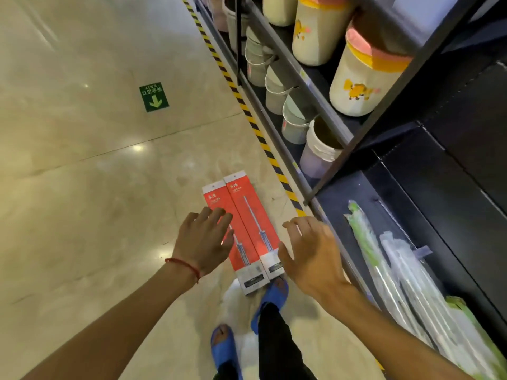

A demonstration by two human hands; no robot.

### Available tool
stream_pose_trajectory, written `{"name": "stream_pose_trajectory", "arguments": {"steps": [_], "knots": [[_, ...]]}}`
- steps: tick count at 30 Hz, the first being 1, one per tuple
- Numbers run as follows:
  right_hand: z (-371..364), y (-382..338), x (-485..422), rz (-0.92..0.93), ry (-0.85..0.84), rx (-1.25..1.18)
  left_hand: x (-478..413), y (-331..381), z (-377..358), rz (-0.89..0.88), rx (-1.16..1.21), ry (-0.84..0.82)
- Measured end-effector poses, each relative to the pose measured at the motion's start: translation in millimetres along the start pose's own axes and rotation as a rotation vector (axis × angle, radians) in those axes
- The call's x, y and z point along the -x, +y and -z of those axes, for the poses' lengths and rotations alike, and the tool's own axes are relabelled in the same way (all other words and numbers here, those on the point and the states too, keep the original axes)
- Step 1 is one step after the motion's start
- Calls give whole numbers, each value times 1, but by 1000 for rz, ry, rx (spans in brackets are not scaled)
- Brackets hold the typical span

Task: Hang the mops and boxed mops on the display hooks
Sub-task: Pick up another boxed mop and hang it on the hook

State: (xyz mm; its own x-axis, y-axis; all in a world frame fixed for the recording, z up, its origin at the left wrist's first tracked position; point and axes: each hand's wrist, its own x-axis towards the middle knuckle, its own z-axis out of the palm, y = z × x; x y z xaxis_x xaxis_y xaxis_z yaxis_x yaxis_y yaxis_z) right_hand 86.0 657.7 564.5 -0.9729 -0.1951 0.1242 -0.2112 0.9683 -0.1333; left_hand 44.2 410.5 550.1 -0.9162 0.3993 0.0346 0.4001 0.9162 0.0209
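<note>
Two long red boxed mops [248, 218] lie side by side on the shiny floor, close to the base of the shelving. My left hand [204, 238] hovers above the left box with fingers spread and empty. My right hand [310, 250] hangs open just right of the right box, thumb near its white lower end. Several mops wrapped in clear and green plastic [395, 270] hang against the dark display panel [466, 204] at the right.
Shelves [290, 64] at the upper right hold cream bins with yellow and pink lids and stacked pale buckets. Yellow-black hazard tape [255, 124] runs along the shelf base. A green exit sign [154, 96] is stuck on the floor. My blue slippers stand below the boxes.
</note>
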Motion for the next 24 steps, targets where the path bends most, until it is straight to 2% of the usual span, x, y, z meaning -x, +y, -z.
{"name": "stream_pose_trajectory", "arguments": {"steps": [2,7,11,15,17,20,24], "knots": [[-22,8,-18,89,-36,-1,-11,-6,-20,7,39,20],[-94,24,-63,191,-205,-46,-34,-21,-87,141,82,-82],[-174,38,-82,246,-177,-83,-41,-38,-171,176,122,-98],[-270,43,-94,208,-276,-17,-44,-52,-272,213,199,-147],[-324,43,-94,189,-272,-35,-44,-60,-326,237,244,-179],[-408,46,-89,186,-250,-120,-47,-69,-409,329,358,-243],[-517,52,-79,132,-336,-124,-49,-72,-512,475,495,-331]]}}
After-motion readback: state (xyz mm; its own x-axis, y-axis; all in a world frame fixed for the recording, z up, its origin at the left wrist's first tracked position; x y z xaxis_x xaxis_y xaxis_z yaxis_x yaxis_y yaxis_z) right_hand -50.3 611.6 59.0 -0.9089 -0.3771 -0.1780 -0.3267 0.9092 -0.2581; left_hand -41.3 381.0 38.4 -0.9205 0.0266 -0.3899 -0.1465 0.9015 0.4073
